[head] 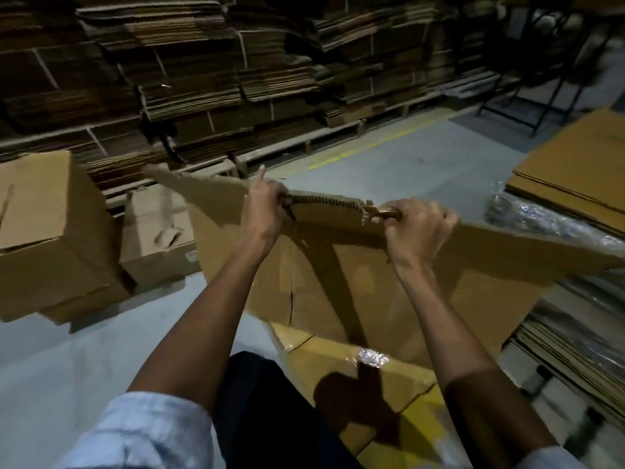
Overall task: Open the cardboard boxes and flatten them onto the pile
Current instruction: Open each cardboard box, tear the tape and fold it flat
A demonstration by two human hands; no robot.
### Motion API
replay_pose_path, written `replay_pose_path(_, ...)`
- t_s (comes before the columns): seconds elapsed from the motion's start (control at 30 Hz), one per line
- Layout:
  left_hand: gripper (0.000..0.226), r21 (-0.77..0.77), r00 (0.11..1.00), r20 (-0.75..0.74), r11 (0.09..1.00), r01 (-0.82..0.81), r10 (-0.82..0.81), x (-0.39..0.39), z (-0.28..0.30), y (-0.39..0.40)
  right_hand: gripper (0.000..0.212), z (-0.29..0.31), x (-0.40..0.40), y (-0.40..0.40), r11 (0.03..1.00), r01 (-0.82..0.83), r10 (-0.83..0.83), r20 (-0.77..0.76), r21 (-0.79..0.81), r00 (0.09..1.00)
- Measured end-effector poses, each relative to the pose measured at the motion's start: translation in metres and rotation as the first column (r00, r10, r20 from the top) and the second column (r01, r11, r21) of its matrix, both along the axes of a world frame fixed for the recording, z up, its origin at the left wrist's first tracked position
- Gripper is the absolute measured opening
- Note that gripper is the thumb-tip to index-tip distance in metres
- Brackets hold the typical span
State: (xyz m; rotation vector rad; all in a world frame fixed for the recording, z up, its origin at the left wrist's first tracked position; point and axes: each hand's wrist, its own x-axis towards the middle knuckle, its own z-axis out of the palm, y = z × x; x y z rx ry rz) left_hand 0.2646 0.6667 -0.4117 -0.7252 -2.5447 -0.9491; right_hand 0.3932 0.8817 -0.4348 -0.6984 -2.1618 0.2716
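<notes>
Cardboard box (372,282) held up in front, over the grey floor (84,350), top edge torn and ragged. Left hand (263,204) gripping that edge, fingers (280,194) curled round it, index pointing up. Right hand (419,225) clamped on the same edge just beside the tear. Two closed boxes (50,231) standing at left. Flattened pile (575,170) lying at right. Stacked sheets (203,79) lining the back wall

A grey floor (422,143) was seen beyond the fingers (282,198). Closed cardboard boxes (50,231) were stood on it to their left, flattened sheets (575,170) stacked to their right.
</notes>
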Motion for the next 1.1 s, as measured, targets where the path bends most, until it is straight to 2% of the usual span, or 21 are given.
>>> replay_pose_path(0.13,0.012,0.087,0.961,-0.246,0.985,0.148,-0.122,-0.027,0.010,0.030,0.018,0.005,0.004,0.017,0.991,0.107,-0.091,-0.188,0.077,0.978)
replay_pose_path(0.2,0.011,0.069,0.954,-0.255,0.982,0.178,-0.155,-0.041,0.002,0.031,0.016,-0.002,0.006,0.015,0.986,0.128,-0.100,-0.235,0.107,0.967)
replay_pose_path(0.33,0.018,-0.053,0.971,-0.137,0.980,0.192,-0.197,-0.049,-0.042,0.015,0.012,-0.034,0.011,-0.014,0.996,0.082,-0.071,-0.212,0.045,0.975)
replay_pose_path(0.4,0.021,-0.158,0.983,-0.009,0.971,0.177,-0.181,-0.048,-0.073,0.002,0.015,-0.063,0.011,-0.037,0.996,0.049,-0.054,-0.078,-0.070,0.995)
replay_pose_path(0.47,0.040,-0.296,0.968,0.232,0.942,0.160,-0.091,-0.046,-0.107,-0.014,0.018,-0.098,0.009,-0.062,0.979,0.004,0.024,0.136,-0.202,0.990)
replay_pose_path(0.57,0.069,-0.414,0.856,0.515,0.889,0.194,0.052,-0.041,-0.153,-0.046,0.015,-0.156,-0.001,-0.096,0.913,-0.058,0.254,0.450,-0.404,0.856)
replay_pose_path(0.7,0.072,-0.264,0.626,0.769,0.957,0.123,0.132,-0.032,-0.189,-0.085,0.015,-0.210,-0.025,-0.123,0.759,-0.150,0.537,0.479,-0.634,0.695)
replay_pose_path(0.77,0.068,-0.264,0.526,0.831,0.961,0.083,0.183,-0.033,-0.208,-0.104,0.014,-0.232,-0.039,-0.131,0.698,-0.185,0.639,0.486,-0.692,0.596)
replay_pose_path(0.93,0.061,-0.158,0.311,0.929,0.975,-0.159,0.201,-0.035,-0.273,-0.134,0.016,-0.299,-0.073,-0.135,0.626,-0.094,0.742,0.554,-0.774,0.378)
replay_pose_path(1.03,0.064,-0.113,0.215,0.960,0.950,-0.292,0.180,-0.034,-0.317,-0.139,0.038,-0.336,-0.087,-0.137,0.671,-0.143,0.738,0.636,-0.727,0.225)
replay_pose_path(1.1,0.067,-0.115,0.146,0.973,0.927,-0.357,0.177,-0.032,-0.351,-0.140,0.056,-0.360,-0.089,-0.141,0.712,-0.216,0.701,0.697,-0.669,0.153)
